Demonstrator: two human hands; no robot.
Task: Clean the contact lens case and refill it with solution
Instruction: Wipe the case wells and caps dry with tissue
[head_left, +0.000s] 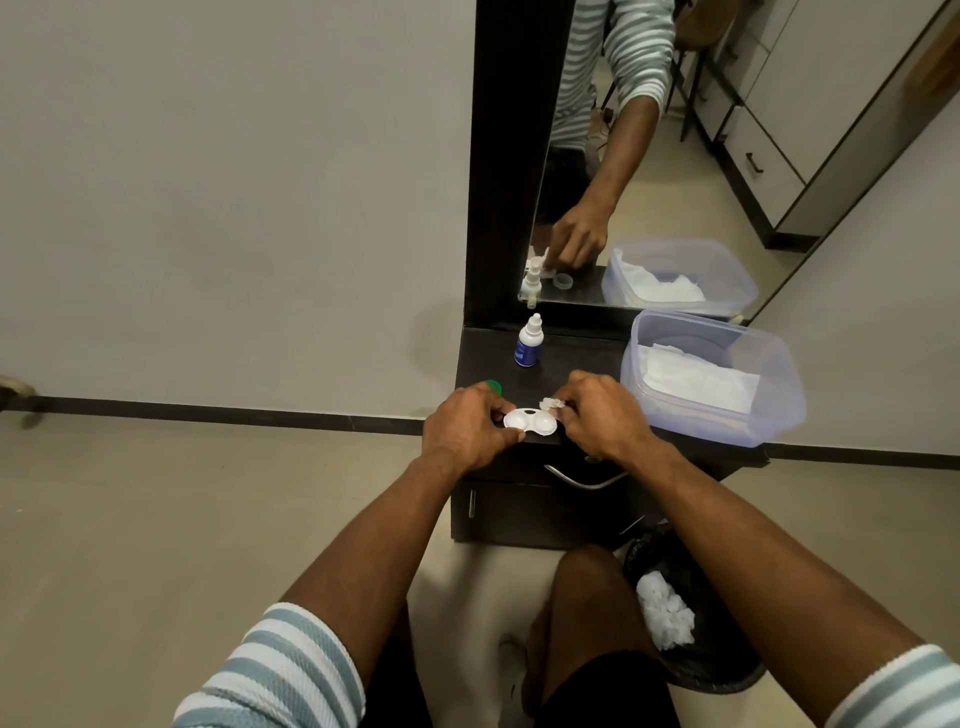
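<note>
Your left hand (465, 426) grips the open contact lens case (530, 421) over the desk (571, 364) edge; your right hand (597, 410) pinches a tissue wad (551, 402). Cleaning appears underway. Next, wipe both wells, then fetch the solution bottle (530, 343).

No text could be read; the blue label on the solution bottle (529, 347) was too blurred.
</note>
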